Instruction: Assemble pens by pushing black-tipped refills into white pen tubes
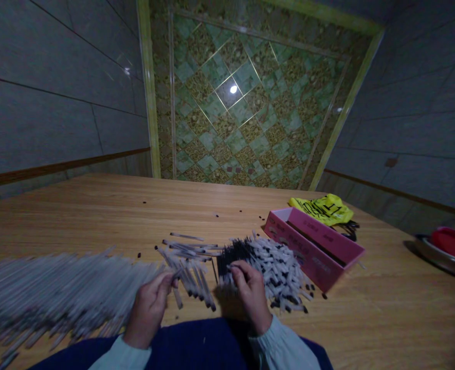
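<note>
My left hand is closed in a pinch at the right end of a wide pile of clear pen barrels. A small dark tip shows at its fingertips; the rest is hidden. To its right lies a loose group of pens with dark ends. My right hand is also pinched, just in front of a bunch of thin black sticks, like pen refills. Whatever sits between its fingers is too small and blurred to name. Beside it is a heap of whitish pen caps with black bits among them.
A pink open box stands behind the caps, with a yellow printed bag beyond it. At the far right is a metal basin with a red item. Small black pieces are scattered over the wooden table.
</note>
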### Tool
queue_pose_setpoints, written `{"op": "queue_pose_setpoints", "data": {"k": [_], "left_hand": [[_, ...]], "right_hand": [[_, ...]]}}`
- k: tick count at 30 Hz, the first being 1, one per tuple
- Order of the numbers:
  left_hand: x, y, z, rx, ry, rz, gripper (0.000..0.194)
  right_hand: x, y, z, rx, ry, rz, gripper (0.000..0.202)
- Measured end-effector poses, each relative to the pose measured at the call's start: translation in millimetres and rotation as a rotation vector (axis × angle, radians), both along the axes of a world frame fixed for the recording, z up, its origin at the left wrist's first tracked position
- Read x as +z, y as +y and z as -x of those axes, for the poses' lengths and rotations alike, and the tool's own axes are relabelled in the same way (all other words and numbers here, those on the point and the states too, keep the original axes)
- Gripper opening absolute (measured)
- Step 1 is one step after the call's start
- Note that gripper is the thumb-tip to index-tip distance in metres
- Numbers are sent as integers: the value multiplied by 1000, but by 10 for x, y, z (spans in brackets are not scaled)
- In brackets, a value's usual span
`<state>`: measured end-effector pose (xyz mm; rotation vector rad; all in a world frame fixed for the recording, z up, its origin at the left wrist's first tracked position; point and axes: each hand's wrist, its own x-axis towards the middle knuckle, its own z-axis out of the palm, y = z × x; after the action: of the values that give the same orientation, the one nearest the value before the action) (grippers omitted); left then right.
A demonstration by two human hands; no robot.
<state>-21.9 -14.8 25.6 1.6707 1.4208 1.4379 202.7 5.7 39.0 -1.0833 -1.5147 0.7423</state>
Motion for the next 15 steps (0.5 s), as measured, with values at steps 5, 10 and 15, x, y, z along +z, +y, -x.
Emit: {"op": "queue_pose_setpoints", "data": {"k": [5, 10, 15], "left_hand": [[24, 24, -108, -134, -853, 195, 21], [-28, 37, -174, -194, -1014, 331, 25], [-54, 42, -201, -201, -1019, 347, 27]], "right_hand": [[-159, 77, 57, 243, 606, 460, 34], [-228, -82, 241, 549, 790, 690, 35], [-249, -168, 332, 558, 704, 807, 38]]}}
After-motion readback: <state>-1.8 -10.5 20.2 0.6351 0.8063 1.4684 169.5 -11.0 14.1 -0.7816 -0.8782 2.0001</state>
